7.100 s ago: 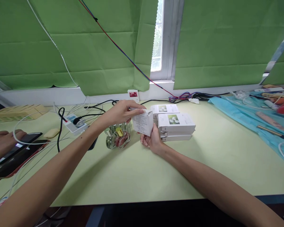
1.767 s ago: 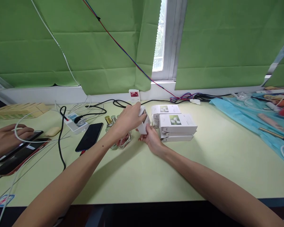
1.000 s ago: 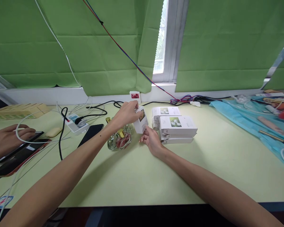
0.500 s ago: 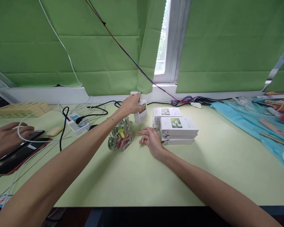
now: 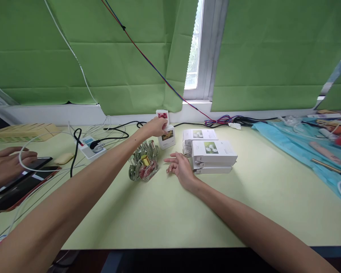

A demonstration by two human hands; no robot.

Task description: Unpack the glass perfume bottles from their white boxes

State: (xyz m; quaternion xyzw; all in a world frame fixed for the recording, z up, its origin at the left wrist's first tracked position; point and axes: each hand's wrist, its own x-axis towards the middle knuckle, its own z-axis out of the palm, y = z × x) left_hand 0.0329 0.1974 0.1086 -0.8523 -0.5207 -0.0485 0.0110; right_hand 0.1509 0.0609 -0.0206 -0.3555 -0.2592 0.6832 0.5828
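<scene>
My left hand (image 5: 158, 127) reaches far across the table, fingers closed on the top of a small white box (image 5: 167, 139) with a yellow flower picture. Directly behind stands another white box (image 5: 162, 114) with a red picture. My right hand (image 5: 180, 167) lies on the tabletop, fingers loosely spread and holding nothing, just left of stacked white boxes (image 5: 214, 152) with white flower pictures. Between my forearms stand several clear glass bottles that look like perfume bottles (image 5: 143, 168); one has a gold cap and a pink inside. My left forearm partly covers them.
Another person's hand (image 5: 13, 163) rests over dark phones (image 5: 24, 189) at the left. A power strip (image 5: 92, 148), loose cables and a yellowish block (image 5: 24, 132) lie at the back left. Blue sheeting (image 5: 295, 151) with assorted items covers the right side.
The small box in my left hand has turned to face me and shifted slightly left and down, uncovering the red-picture box behind. My right hand stays put.
</scene>
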